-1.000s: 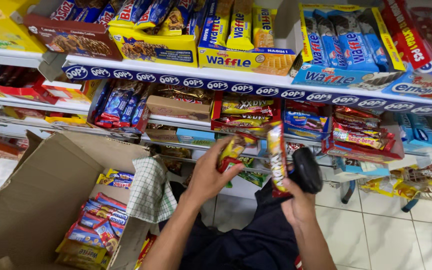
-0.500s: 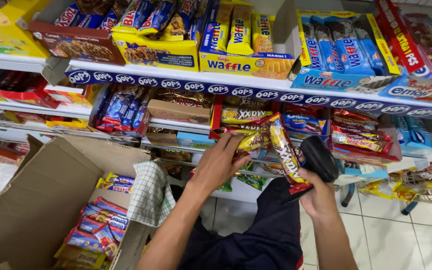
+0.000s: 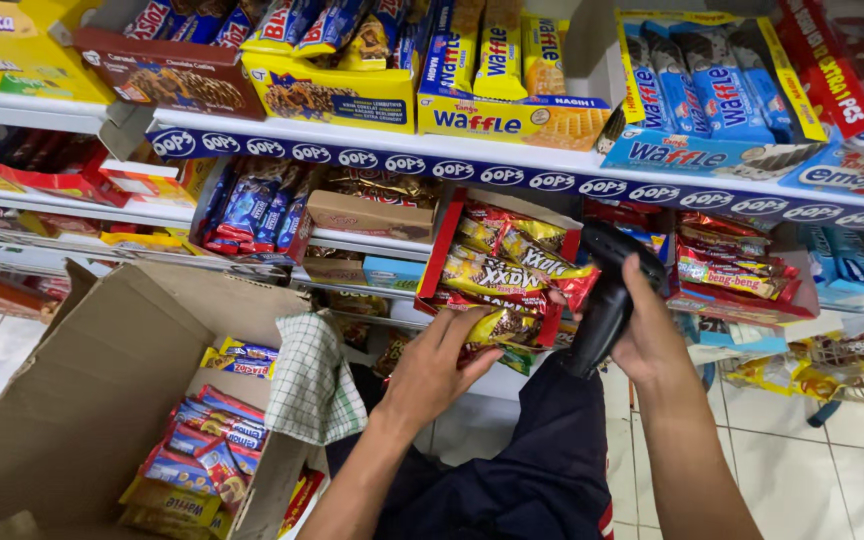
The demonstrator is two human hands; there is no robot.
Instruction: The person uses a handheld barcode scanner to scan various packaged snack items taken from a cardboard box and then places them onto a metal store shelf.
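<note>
My left hand (image 3: 440, 368) reaches up to a red display box (image 3: 434, 262) on the middle shelf. Its fingers grip yellow and red snack packets (image 3: 497, 325) at the box's front edge. More packets of the same kind (image 3: 512, 262) lie stacked inside the box. My right hand (image 3: 647, 335) is just right of the box and holds a black handheld scanner (image 3: 602, 290) upright. Its fingertips sit close to the end of the top packet. My dark trouser leg (image 3: 532, 470) is below both hands.
An open cardboard box (image 3: 72, 400) stands at the lower left with several snack packets (image 3: 202, 455) in it and a checked cloth (image 3: 312, 385) over its edge. Shelves (image 3: 512, 160) hold wafer and biscuit boxes. White floor tiles (image 3: 832, 470) are at the right.
Both hands rose toward the red display box. The long packets held up in the air a second ago now lie in the box. The scanner stayed in my right hand.
</note>
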